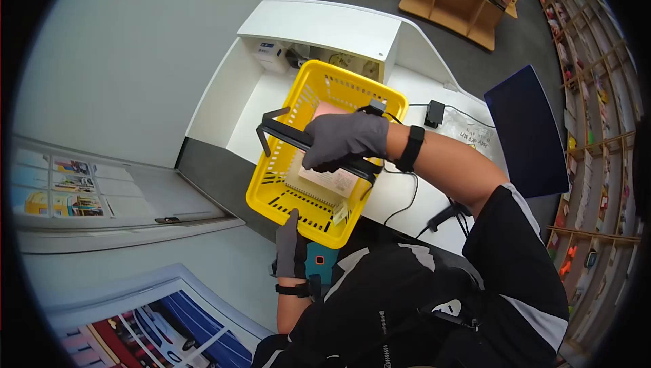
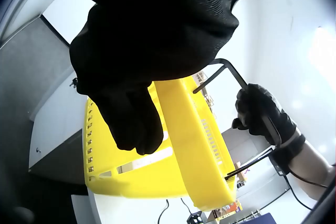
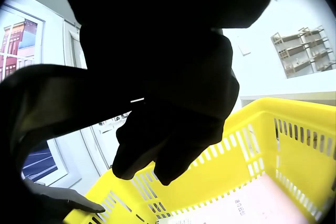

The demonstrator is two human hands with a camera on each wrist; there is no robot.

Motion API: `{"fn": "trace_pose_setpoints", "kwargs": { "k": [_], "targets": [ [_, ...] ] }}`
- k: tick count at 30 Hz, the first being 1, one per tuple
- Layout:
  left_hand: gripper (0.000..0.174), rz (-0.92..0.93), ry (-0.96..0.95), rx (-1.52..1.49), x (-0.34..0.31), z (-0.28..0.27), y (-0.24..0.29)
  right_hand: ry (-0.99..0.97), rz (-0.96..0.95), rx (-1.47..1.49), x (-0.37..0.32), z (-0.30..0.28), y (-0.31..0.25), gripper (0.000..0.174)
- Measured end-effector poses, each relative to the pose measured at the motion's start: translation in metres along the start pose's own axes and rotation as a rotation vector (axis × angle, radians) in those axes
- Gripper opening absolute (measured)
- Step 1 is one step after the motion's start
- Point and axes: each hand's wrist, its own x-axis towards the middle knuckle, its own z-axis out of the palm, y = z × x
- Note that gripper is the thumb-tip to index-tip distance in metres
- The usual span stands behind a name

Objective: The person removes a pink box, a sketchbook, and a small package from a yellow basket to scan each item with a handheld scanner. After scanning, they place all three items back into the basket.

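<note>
A yellow basket (image 1: 271, 195) is held over the white desk's near side, with notebooks (image 1: 313, 181) and a pink item (image 1: 329, 109) inside. My gloved right hand (image 1: 346, 139) grips its black handles above the basket; the handle bar also shows in the left wrist view beside the right hand (image 2: 262, 113). At the near rim, my gloved left hand (image 1: 291, 249) holds the basket's edge; in the left wrist view its fingers (image 2: 137, 129) curl over the yellow rim (image 2: 186, 140). The right wrist view shows the pink notebook (image 3: 257, 203) lying in the basket.
The white desk (image 1: 325, 22) bears a white box (image 1: 271, 56), a black adapter (image 1: 435, 114), plastic wrap (image 1: 468, 134), cables and a dark monitor (image 1: 527, 134) at the right. A black scanner-like device (image 1: 444, 216) lies near the body. Shelves (image 1: 603, 131) line the far right.
</note>
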Motion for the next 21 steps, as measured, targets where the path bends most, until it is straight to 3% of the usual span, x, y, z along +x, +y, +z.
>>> {"fn": "trace_pose_setpoints", "kwargs": {
  "k": [2, 3, 4, 7, 12, 15, 20, 21],
  "targets": [
    [0.056, -0.036, -0.039, -0.223, -0.021, 0.015, 0.021, -0.055, 0.084, 0.265, 0.000, -0.007, -0.006, 0.033],
    [0.053, 0.079, 0.001, -0.258, 0.015, -0.039, 0.092, -0.014, -0.023, 0.420, 0.064, -0.020, -0.031, 0.035],
    [0.053, 0.061, 0.001, -0.268, 0.017, -0.038, 0.098, -0.029, -0.008, 0.420, 0.073, -0.023, -0.031, 0.035],
    [0.053, 0.049, -0.008, -0.228, 0.028, -0.015, 0.089, -0.037, 0.122, 0.259, 0.085, -0.027, -0.008, 0.058],
    [0.053, -0.018, -0.046, -0.217, 0.026, -0.010, 0.091, -0.070, 0.161, 0.363, 0.099, -0.017, 0.023, 0.061],
    [0.052, 0.037, 0.137, 0.655, -0.009, -0.013, 0.134, -0.073, 0.177, 0.596, 0.080, -0.018, 0.001, 0.042],
    [0.057, 0.042, 0.310, 0.886, -0.047, -0.015, 0.187, -0.091, 0.153, 0.555, 0.048, -0.017, -0.011, 0.041],
    [0.055, 0.235, 0.211, 0.681, -0.040, -0.001, 0.187, -0.072, 0.190, 0.545, 0.046, -0.015, -0.009, 0.043]
  ]
}}
